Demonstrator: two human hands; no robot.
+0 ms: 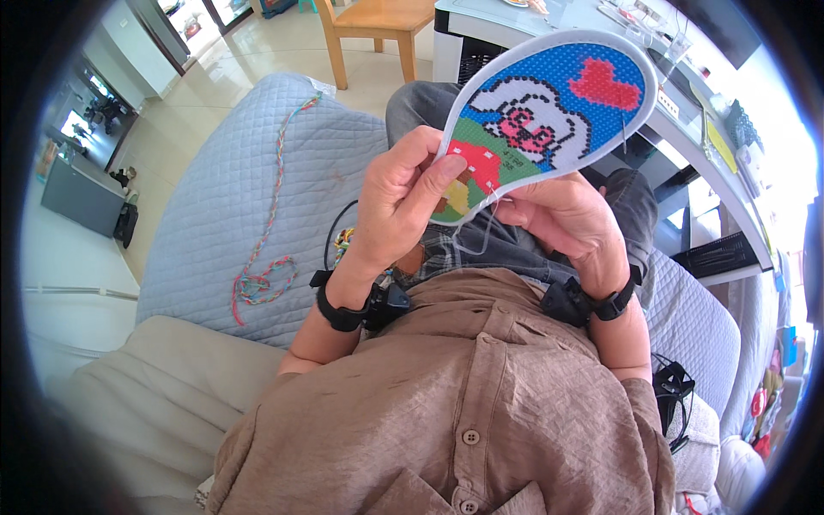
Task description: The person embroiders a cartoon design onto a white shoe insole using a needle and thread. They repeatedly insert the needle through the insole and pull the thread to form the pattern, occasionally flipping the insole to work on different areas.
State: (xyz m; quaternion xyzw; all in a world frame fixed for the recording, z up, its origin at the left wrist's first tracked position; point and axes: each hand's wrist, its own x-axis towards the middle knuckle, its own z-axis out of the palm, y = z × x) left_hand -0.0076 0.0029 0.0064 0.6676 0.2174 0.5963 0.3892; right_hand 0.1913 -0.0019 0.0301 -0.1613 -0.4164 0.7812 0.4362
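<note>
A cross-stitch shoe insole (534, 122) with a white edge is tilted up before me, bearing a white dog, a red heart and a red patch with white spots. My left hand (412, 187) pinches its narrower end between thumb and fingers. Behind its lower edge is my right hand (560, 219), fingers curled and partly hidden by the insole; whether it grips the edge or a needle I cannot tell. A pale thread (483, 241) hangs in a loop from the lower edge. What looks like a needle (624, 132) sticks in the blue part near the wide end.
A braided multicoloured cord (277, 187) lies on the quilted light blue cover (206, 193) at left. More coloured thread (344, 241) lies by my left wrist. A glass-topped table (476, 22) and wooden chair (380, 16) stand ahead. Black straps (673, 386) lie at right.
</note>
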